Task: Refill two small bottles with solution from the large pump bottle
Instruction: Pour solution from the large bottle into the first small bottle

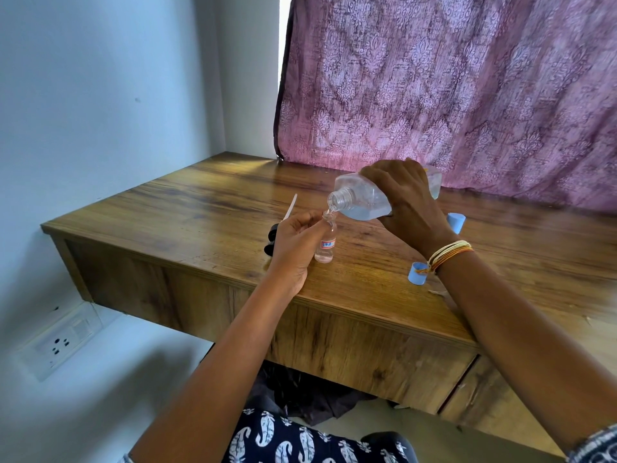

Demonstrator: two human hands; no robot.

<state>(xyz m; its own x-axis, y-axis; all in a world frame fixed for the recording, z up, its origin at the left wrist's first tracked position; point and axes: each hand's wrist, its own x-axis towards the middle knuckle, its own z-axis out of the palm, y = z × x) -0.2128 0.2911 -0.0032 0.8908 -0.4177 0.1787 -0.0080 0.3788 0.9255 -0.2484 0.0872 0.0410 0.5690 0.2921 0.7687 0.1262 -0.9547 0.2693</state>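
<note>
Clear large bottle (364, 200), pump removed, is gripped from above by the right hand (405, 198) and tipped, its open neck directly above the small bottle's mouth. Small bottle (325, 242), upright on the wooden desk (207, 202), is pinched at the neck by the left hand (293, 248). Blue caps (417, 273) lie near right.

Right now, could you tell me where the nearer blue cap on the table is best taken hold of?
Take the nearer blue cap by its curved side wall, coming from above. It lies tipped with its open end up-left, just left of the right hand's wrist.
</note>
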